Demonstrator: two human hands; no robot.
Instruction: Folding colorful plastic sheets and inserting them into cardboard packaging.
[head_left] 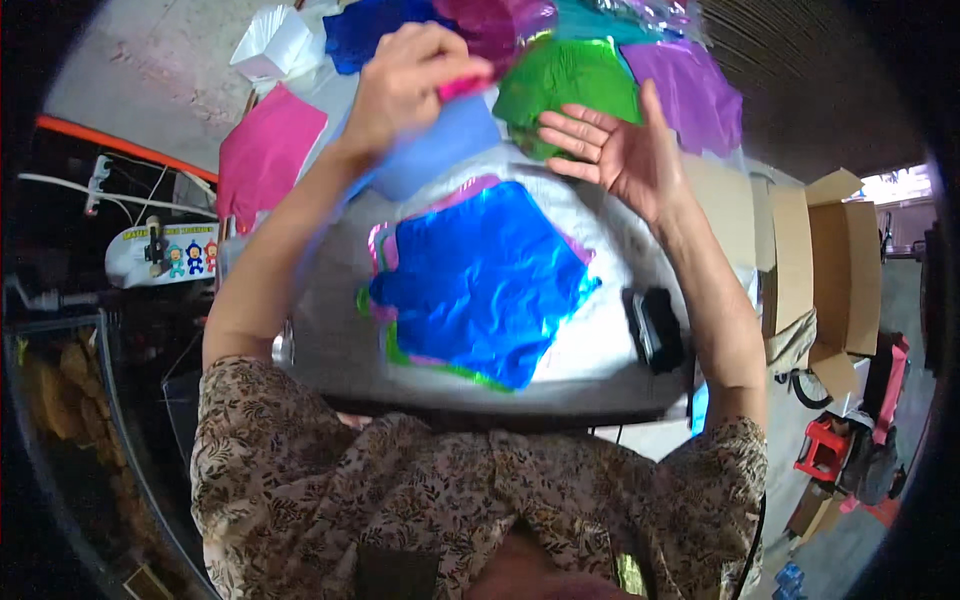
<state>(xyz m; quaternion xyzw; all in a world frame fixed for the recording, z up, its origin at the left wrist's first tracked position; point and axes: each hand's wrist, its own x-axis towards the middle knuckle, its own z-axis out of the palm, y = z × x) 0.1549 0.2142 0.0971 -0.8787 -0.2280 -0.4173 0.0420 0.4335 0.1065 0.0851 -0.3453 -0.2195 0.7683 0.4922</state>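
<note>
My left hand is raised over the far side of the table, its fingers closed on a small pink thing, blurred, whose kind I cannot make out. My right hand hovers with palm turned up and fingers spread, holding nothing, in front of a green foil sheet. Nearer to me lies a crinkled, shiny blue foil piece, with pink and green foil edges showing from under it. A light blue sheet lies below my left hand.
A pink sheet hangs at the table's left; a purple sheet lies far right. A white box stands at the back left. Beside my right forearm is a black object. Cardboard boxes stand right, a skateboard left.
</note>
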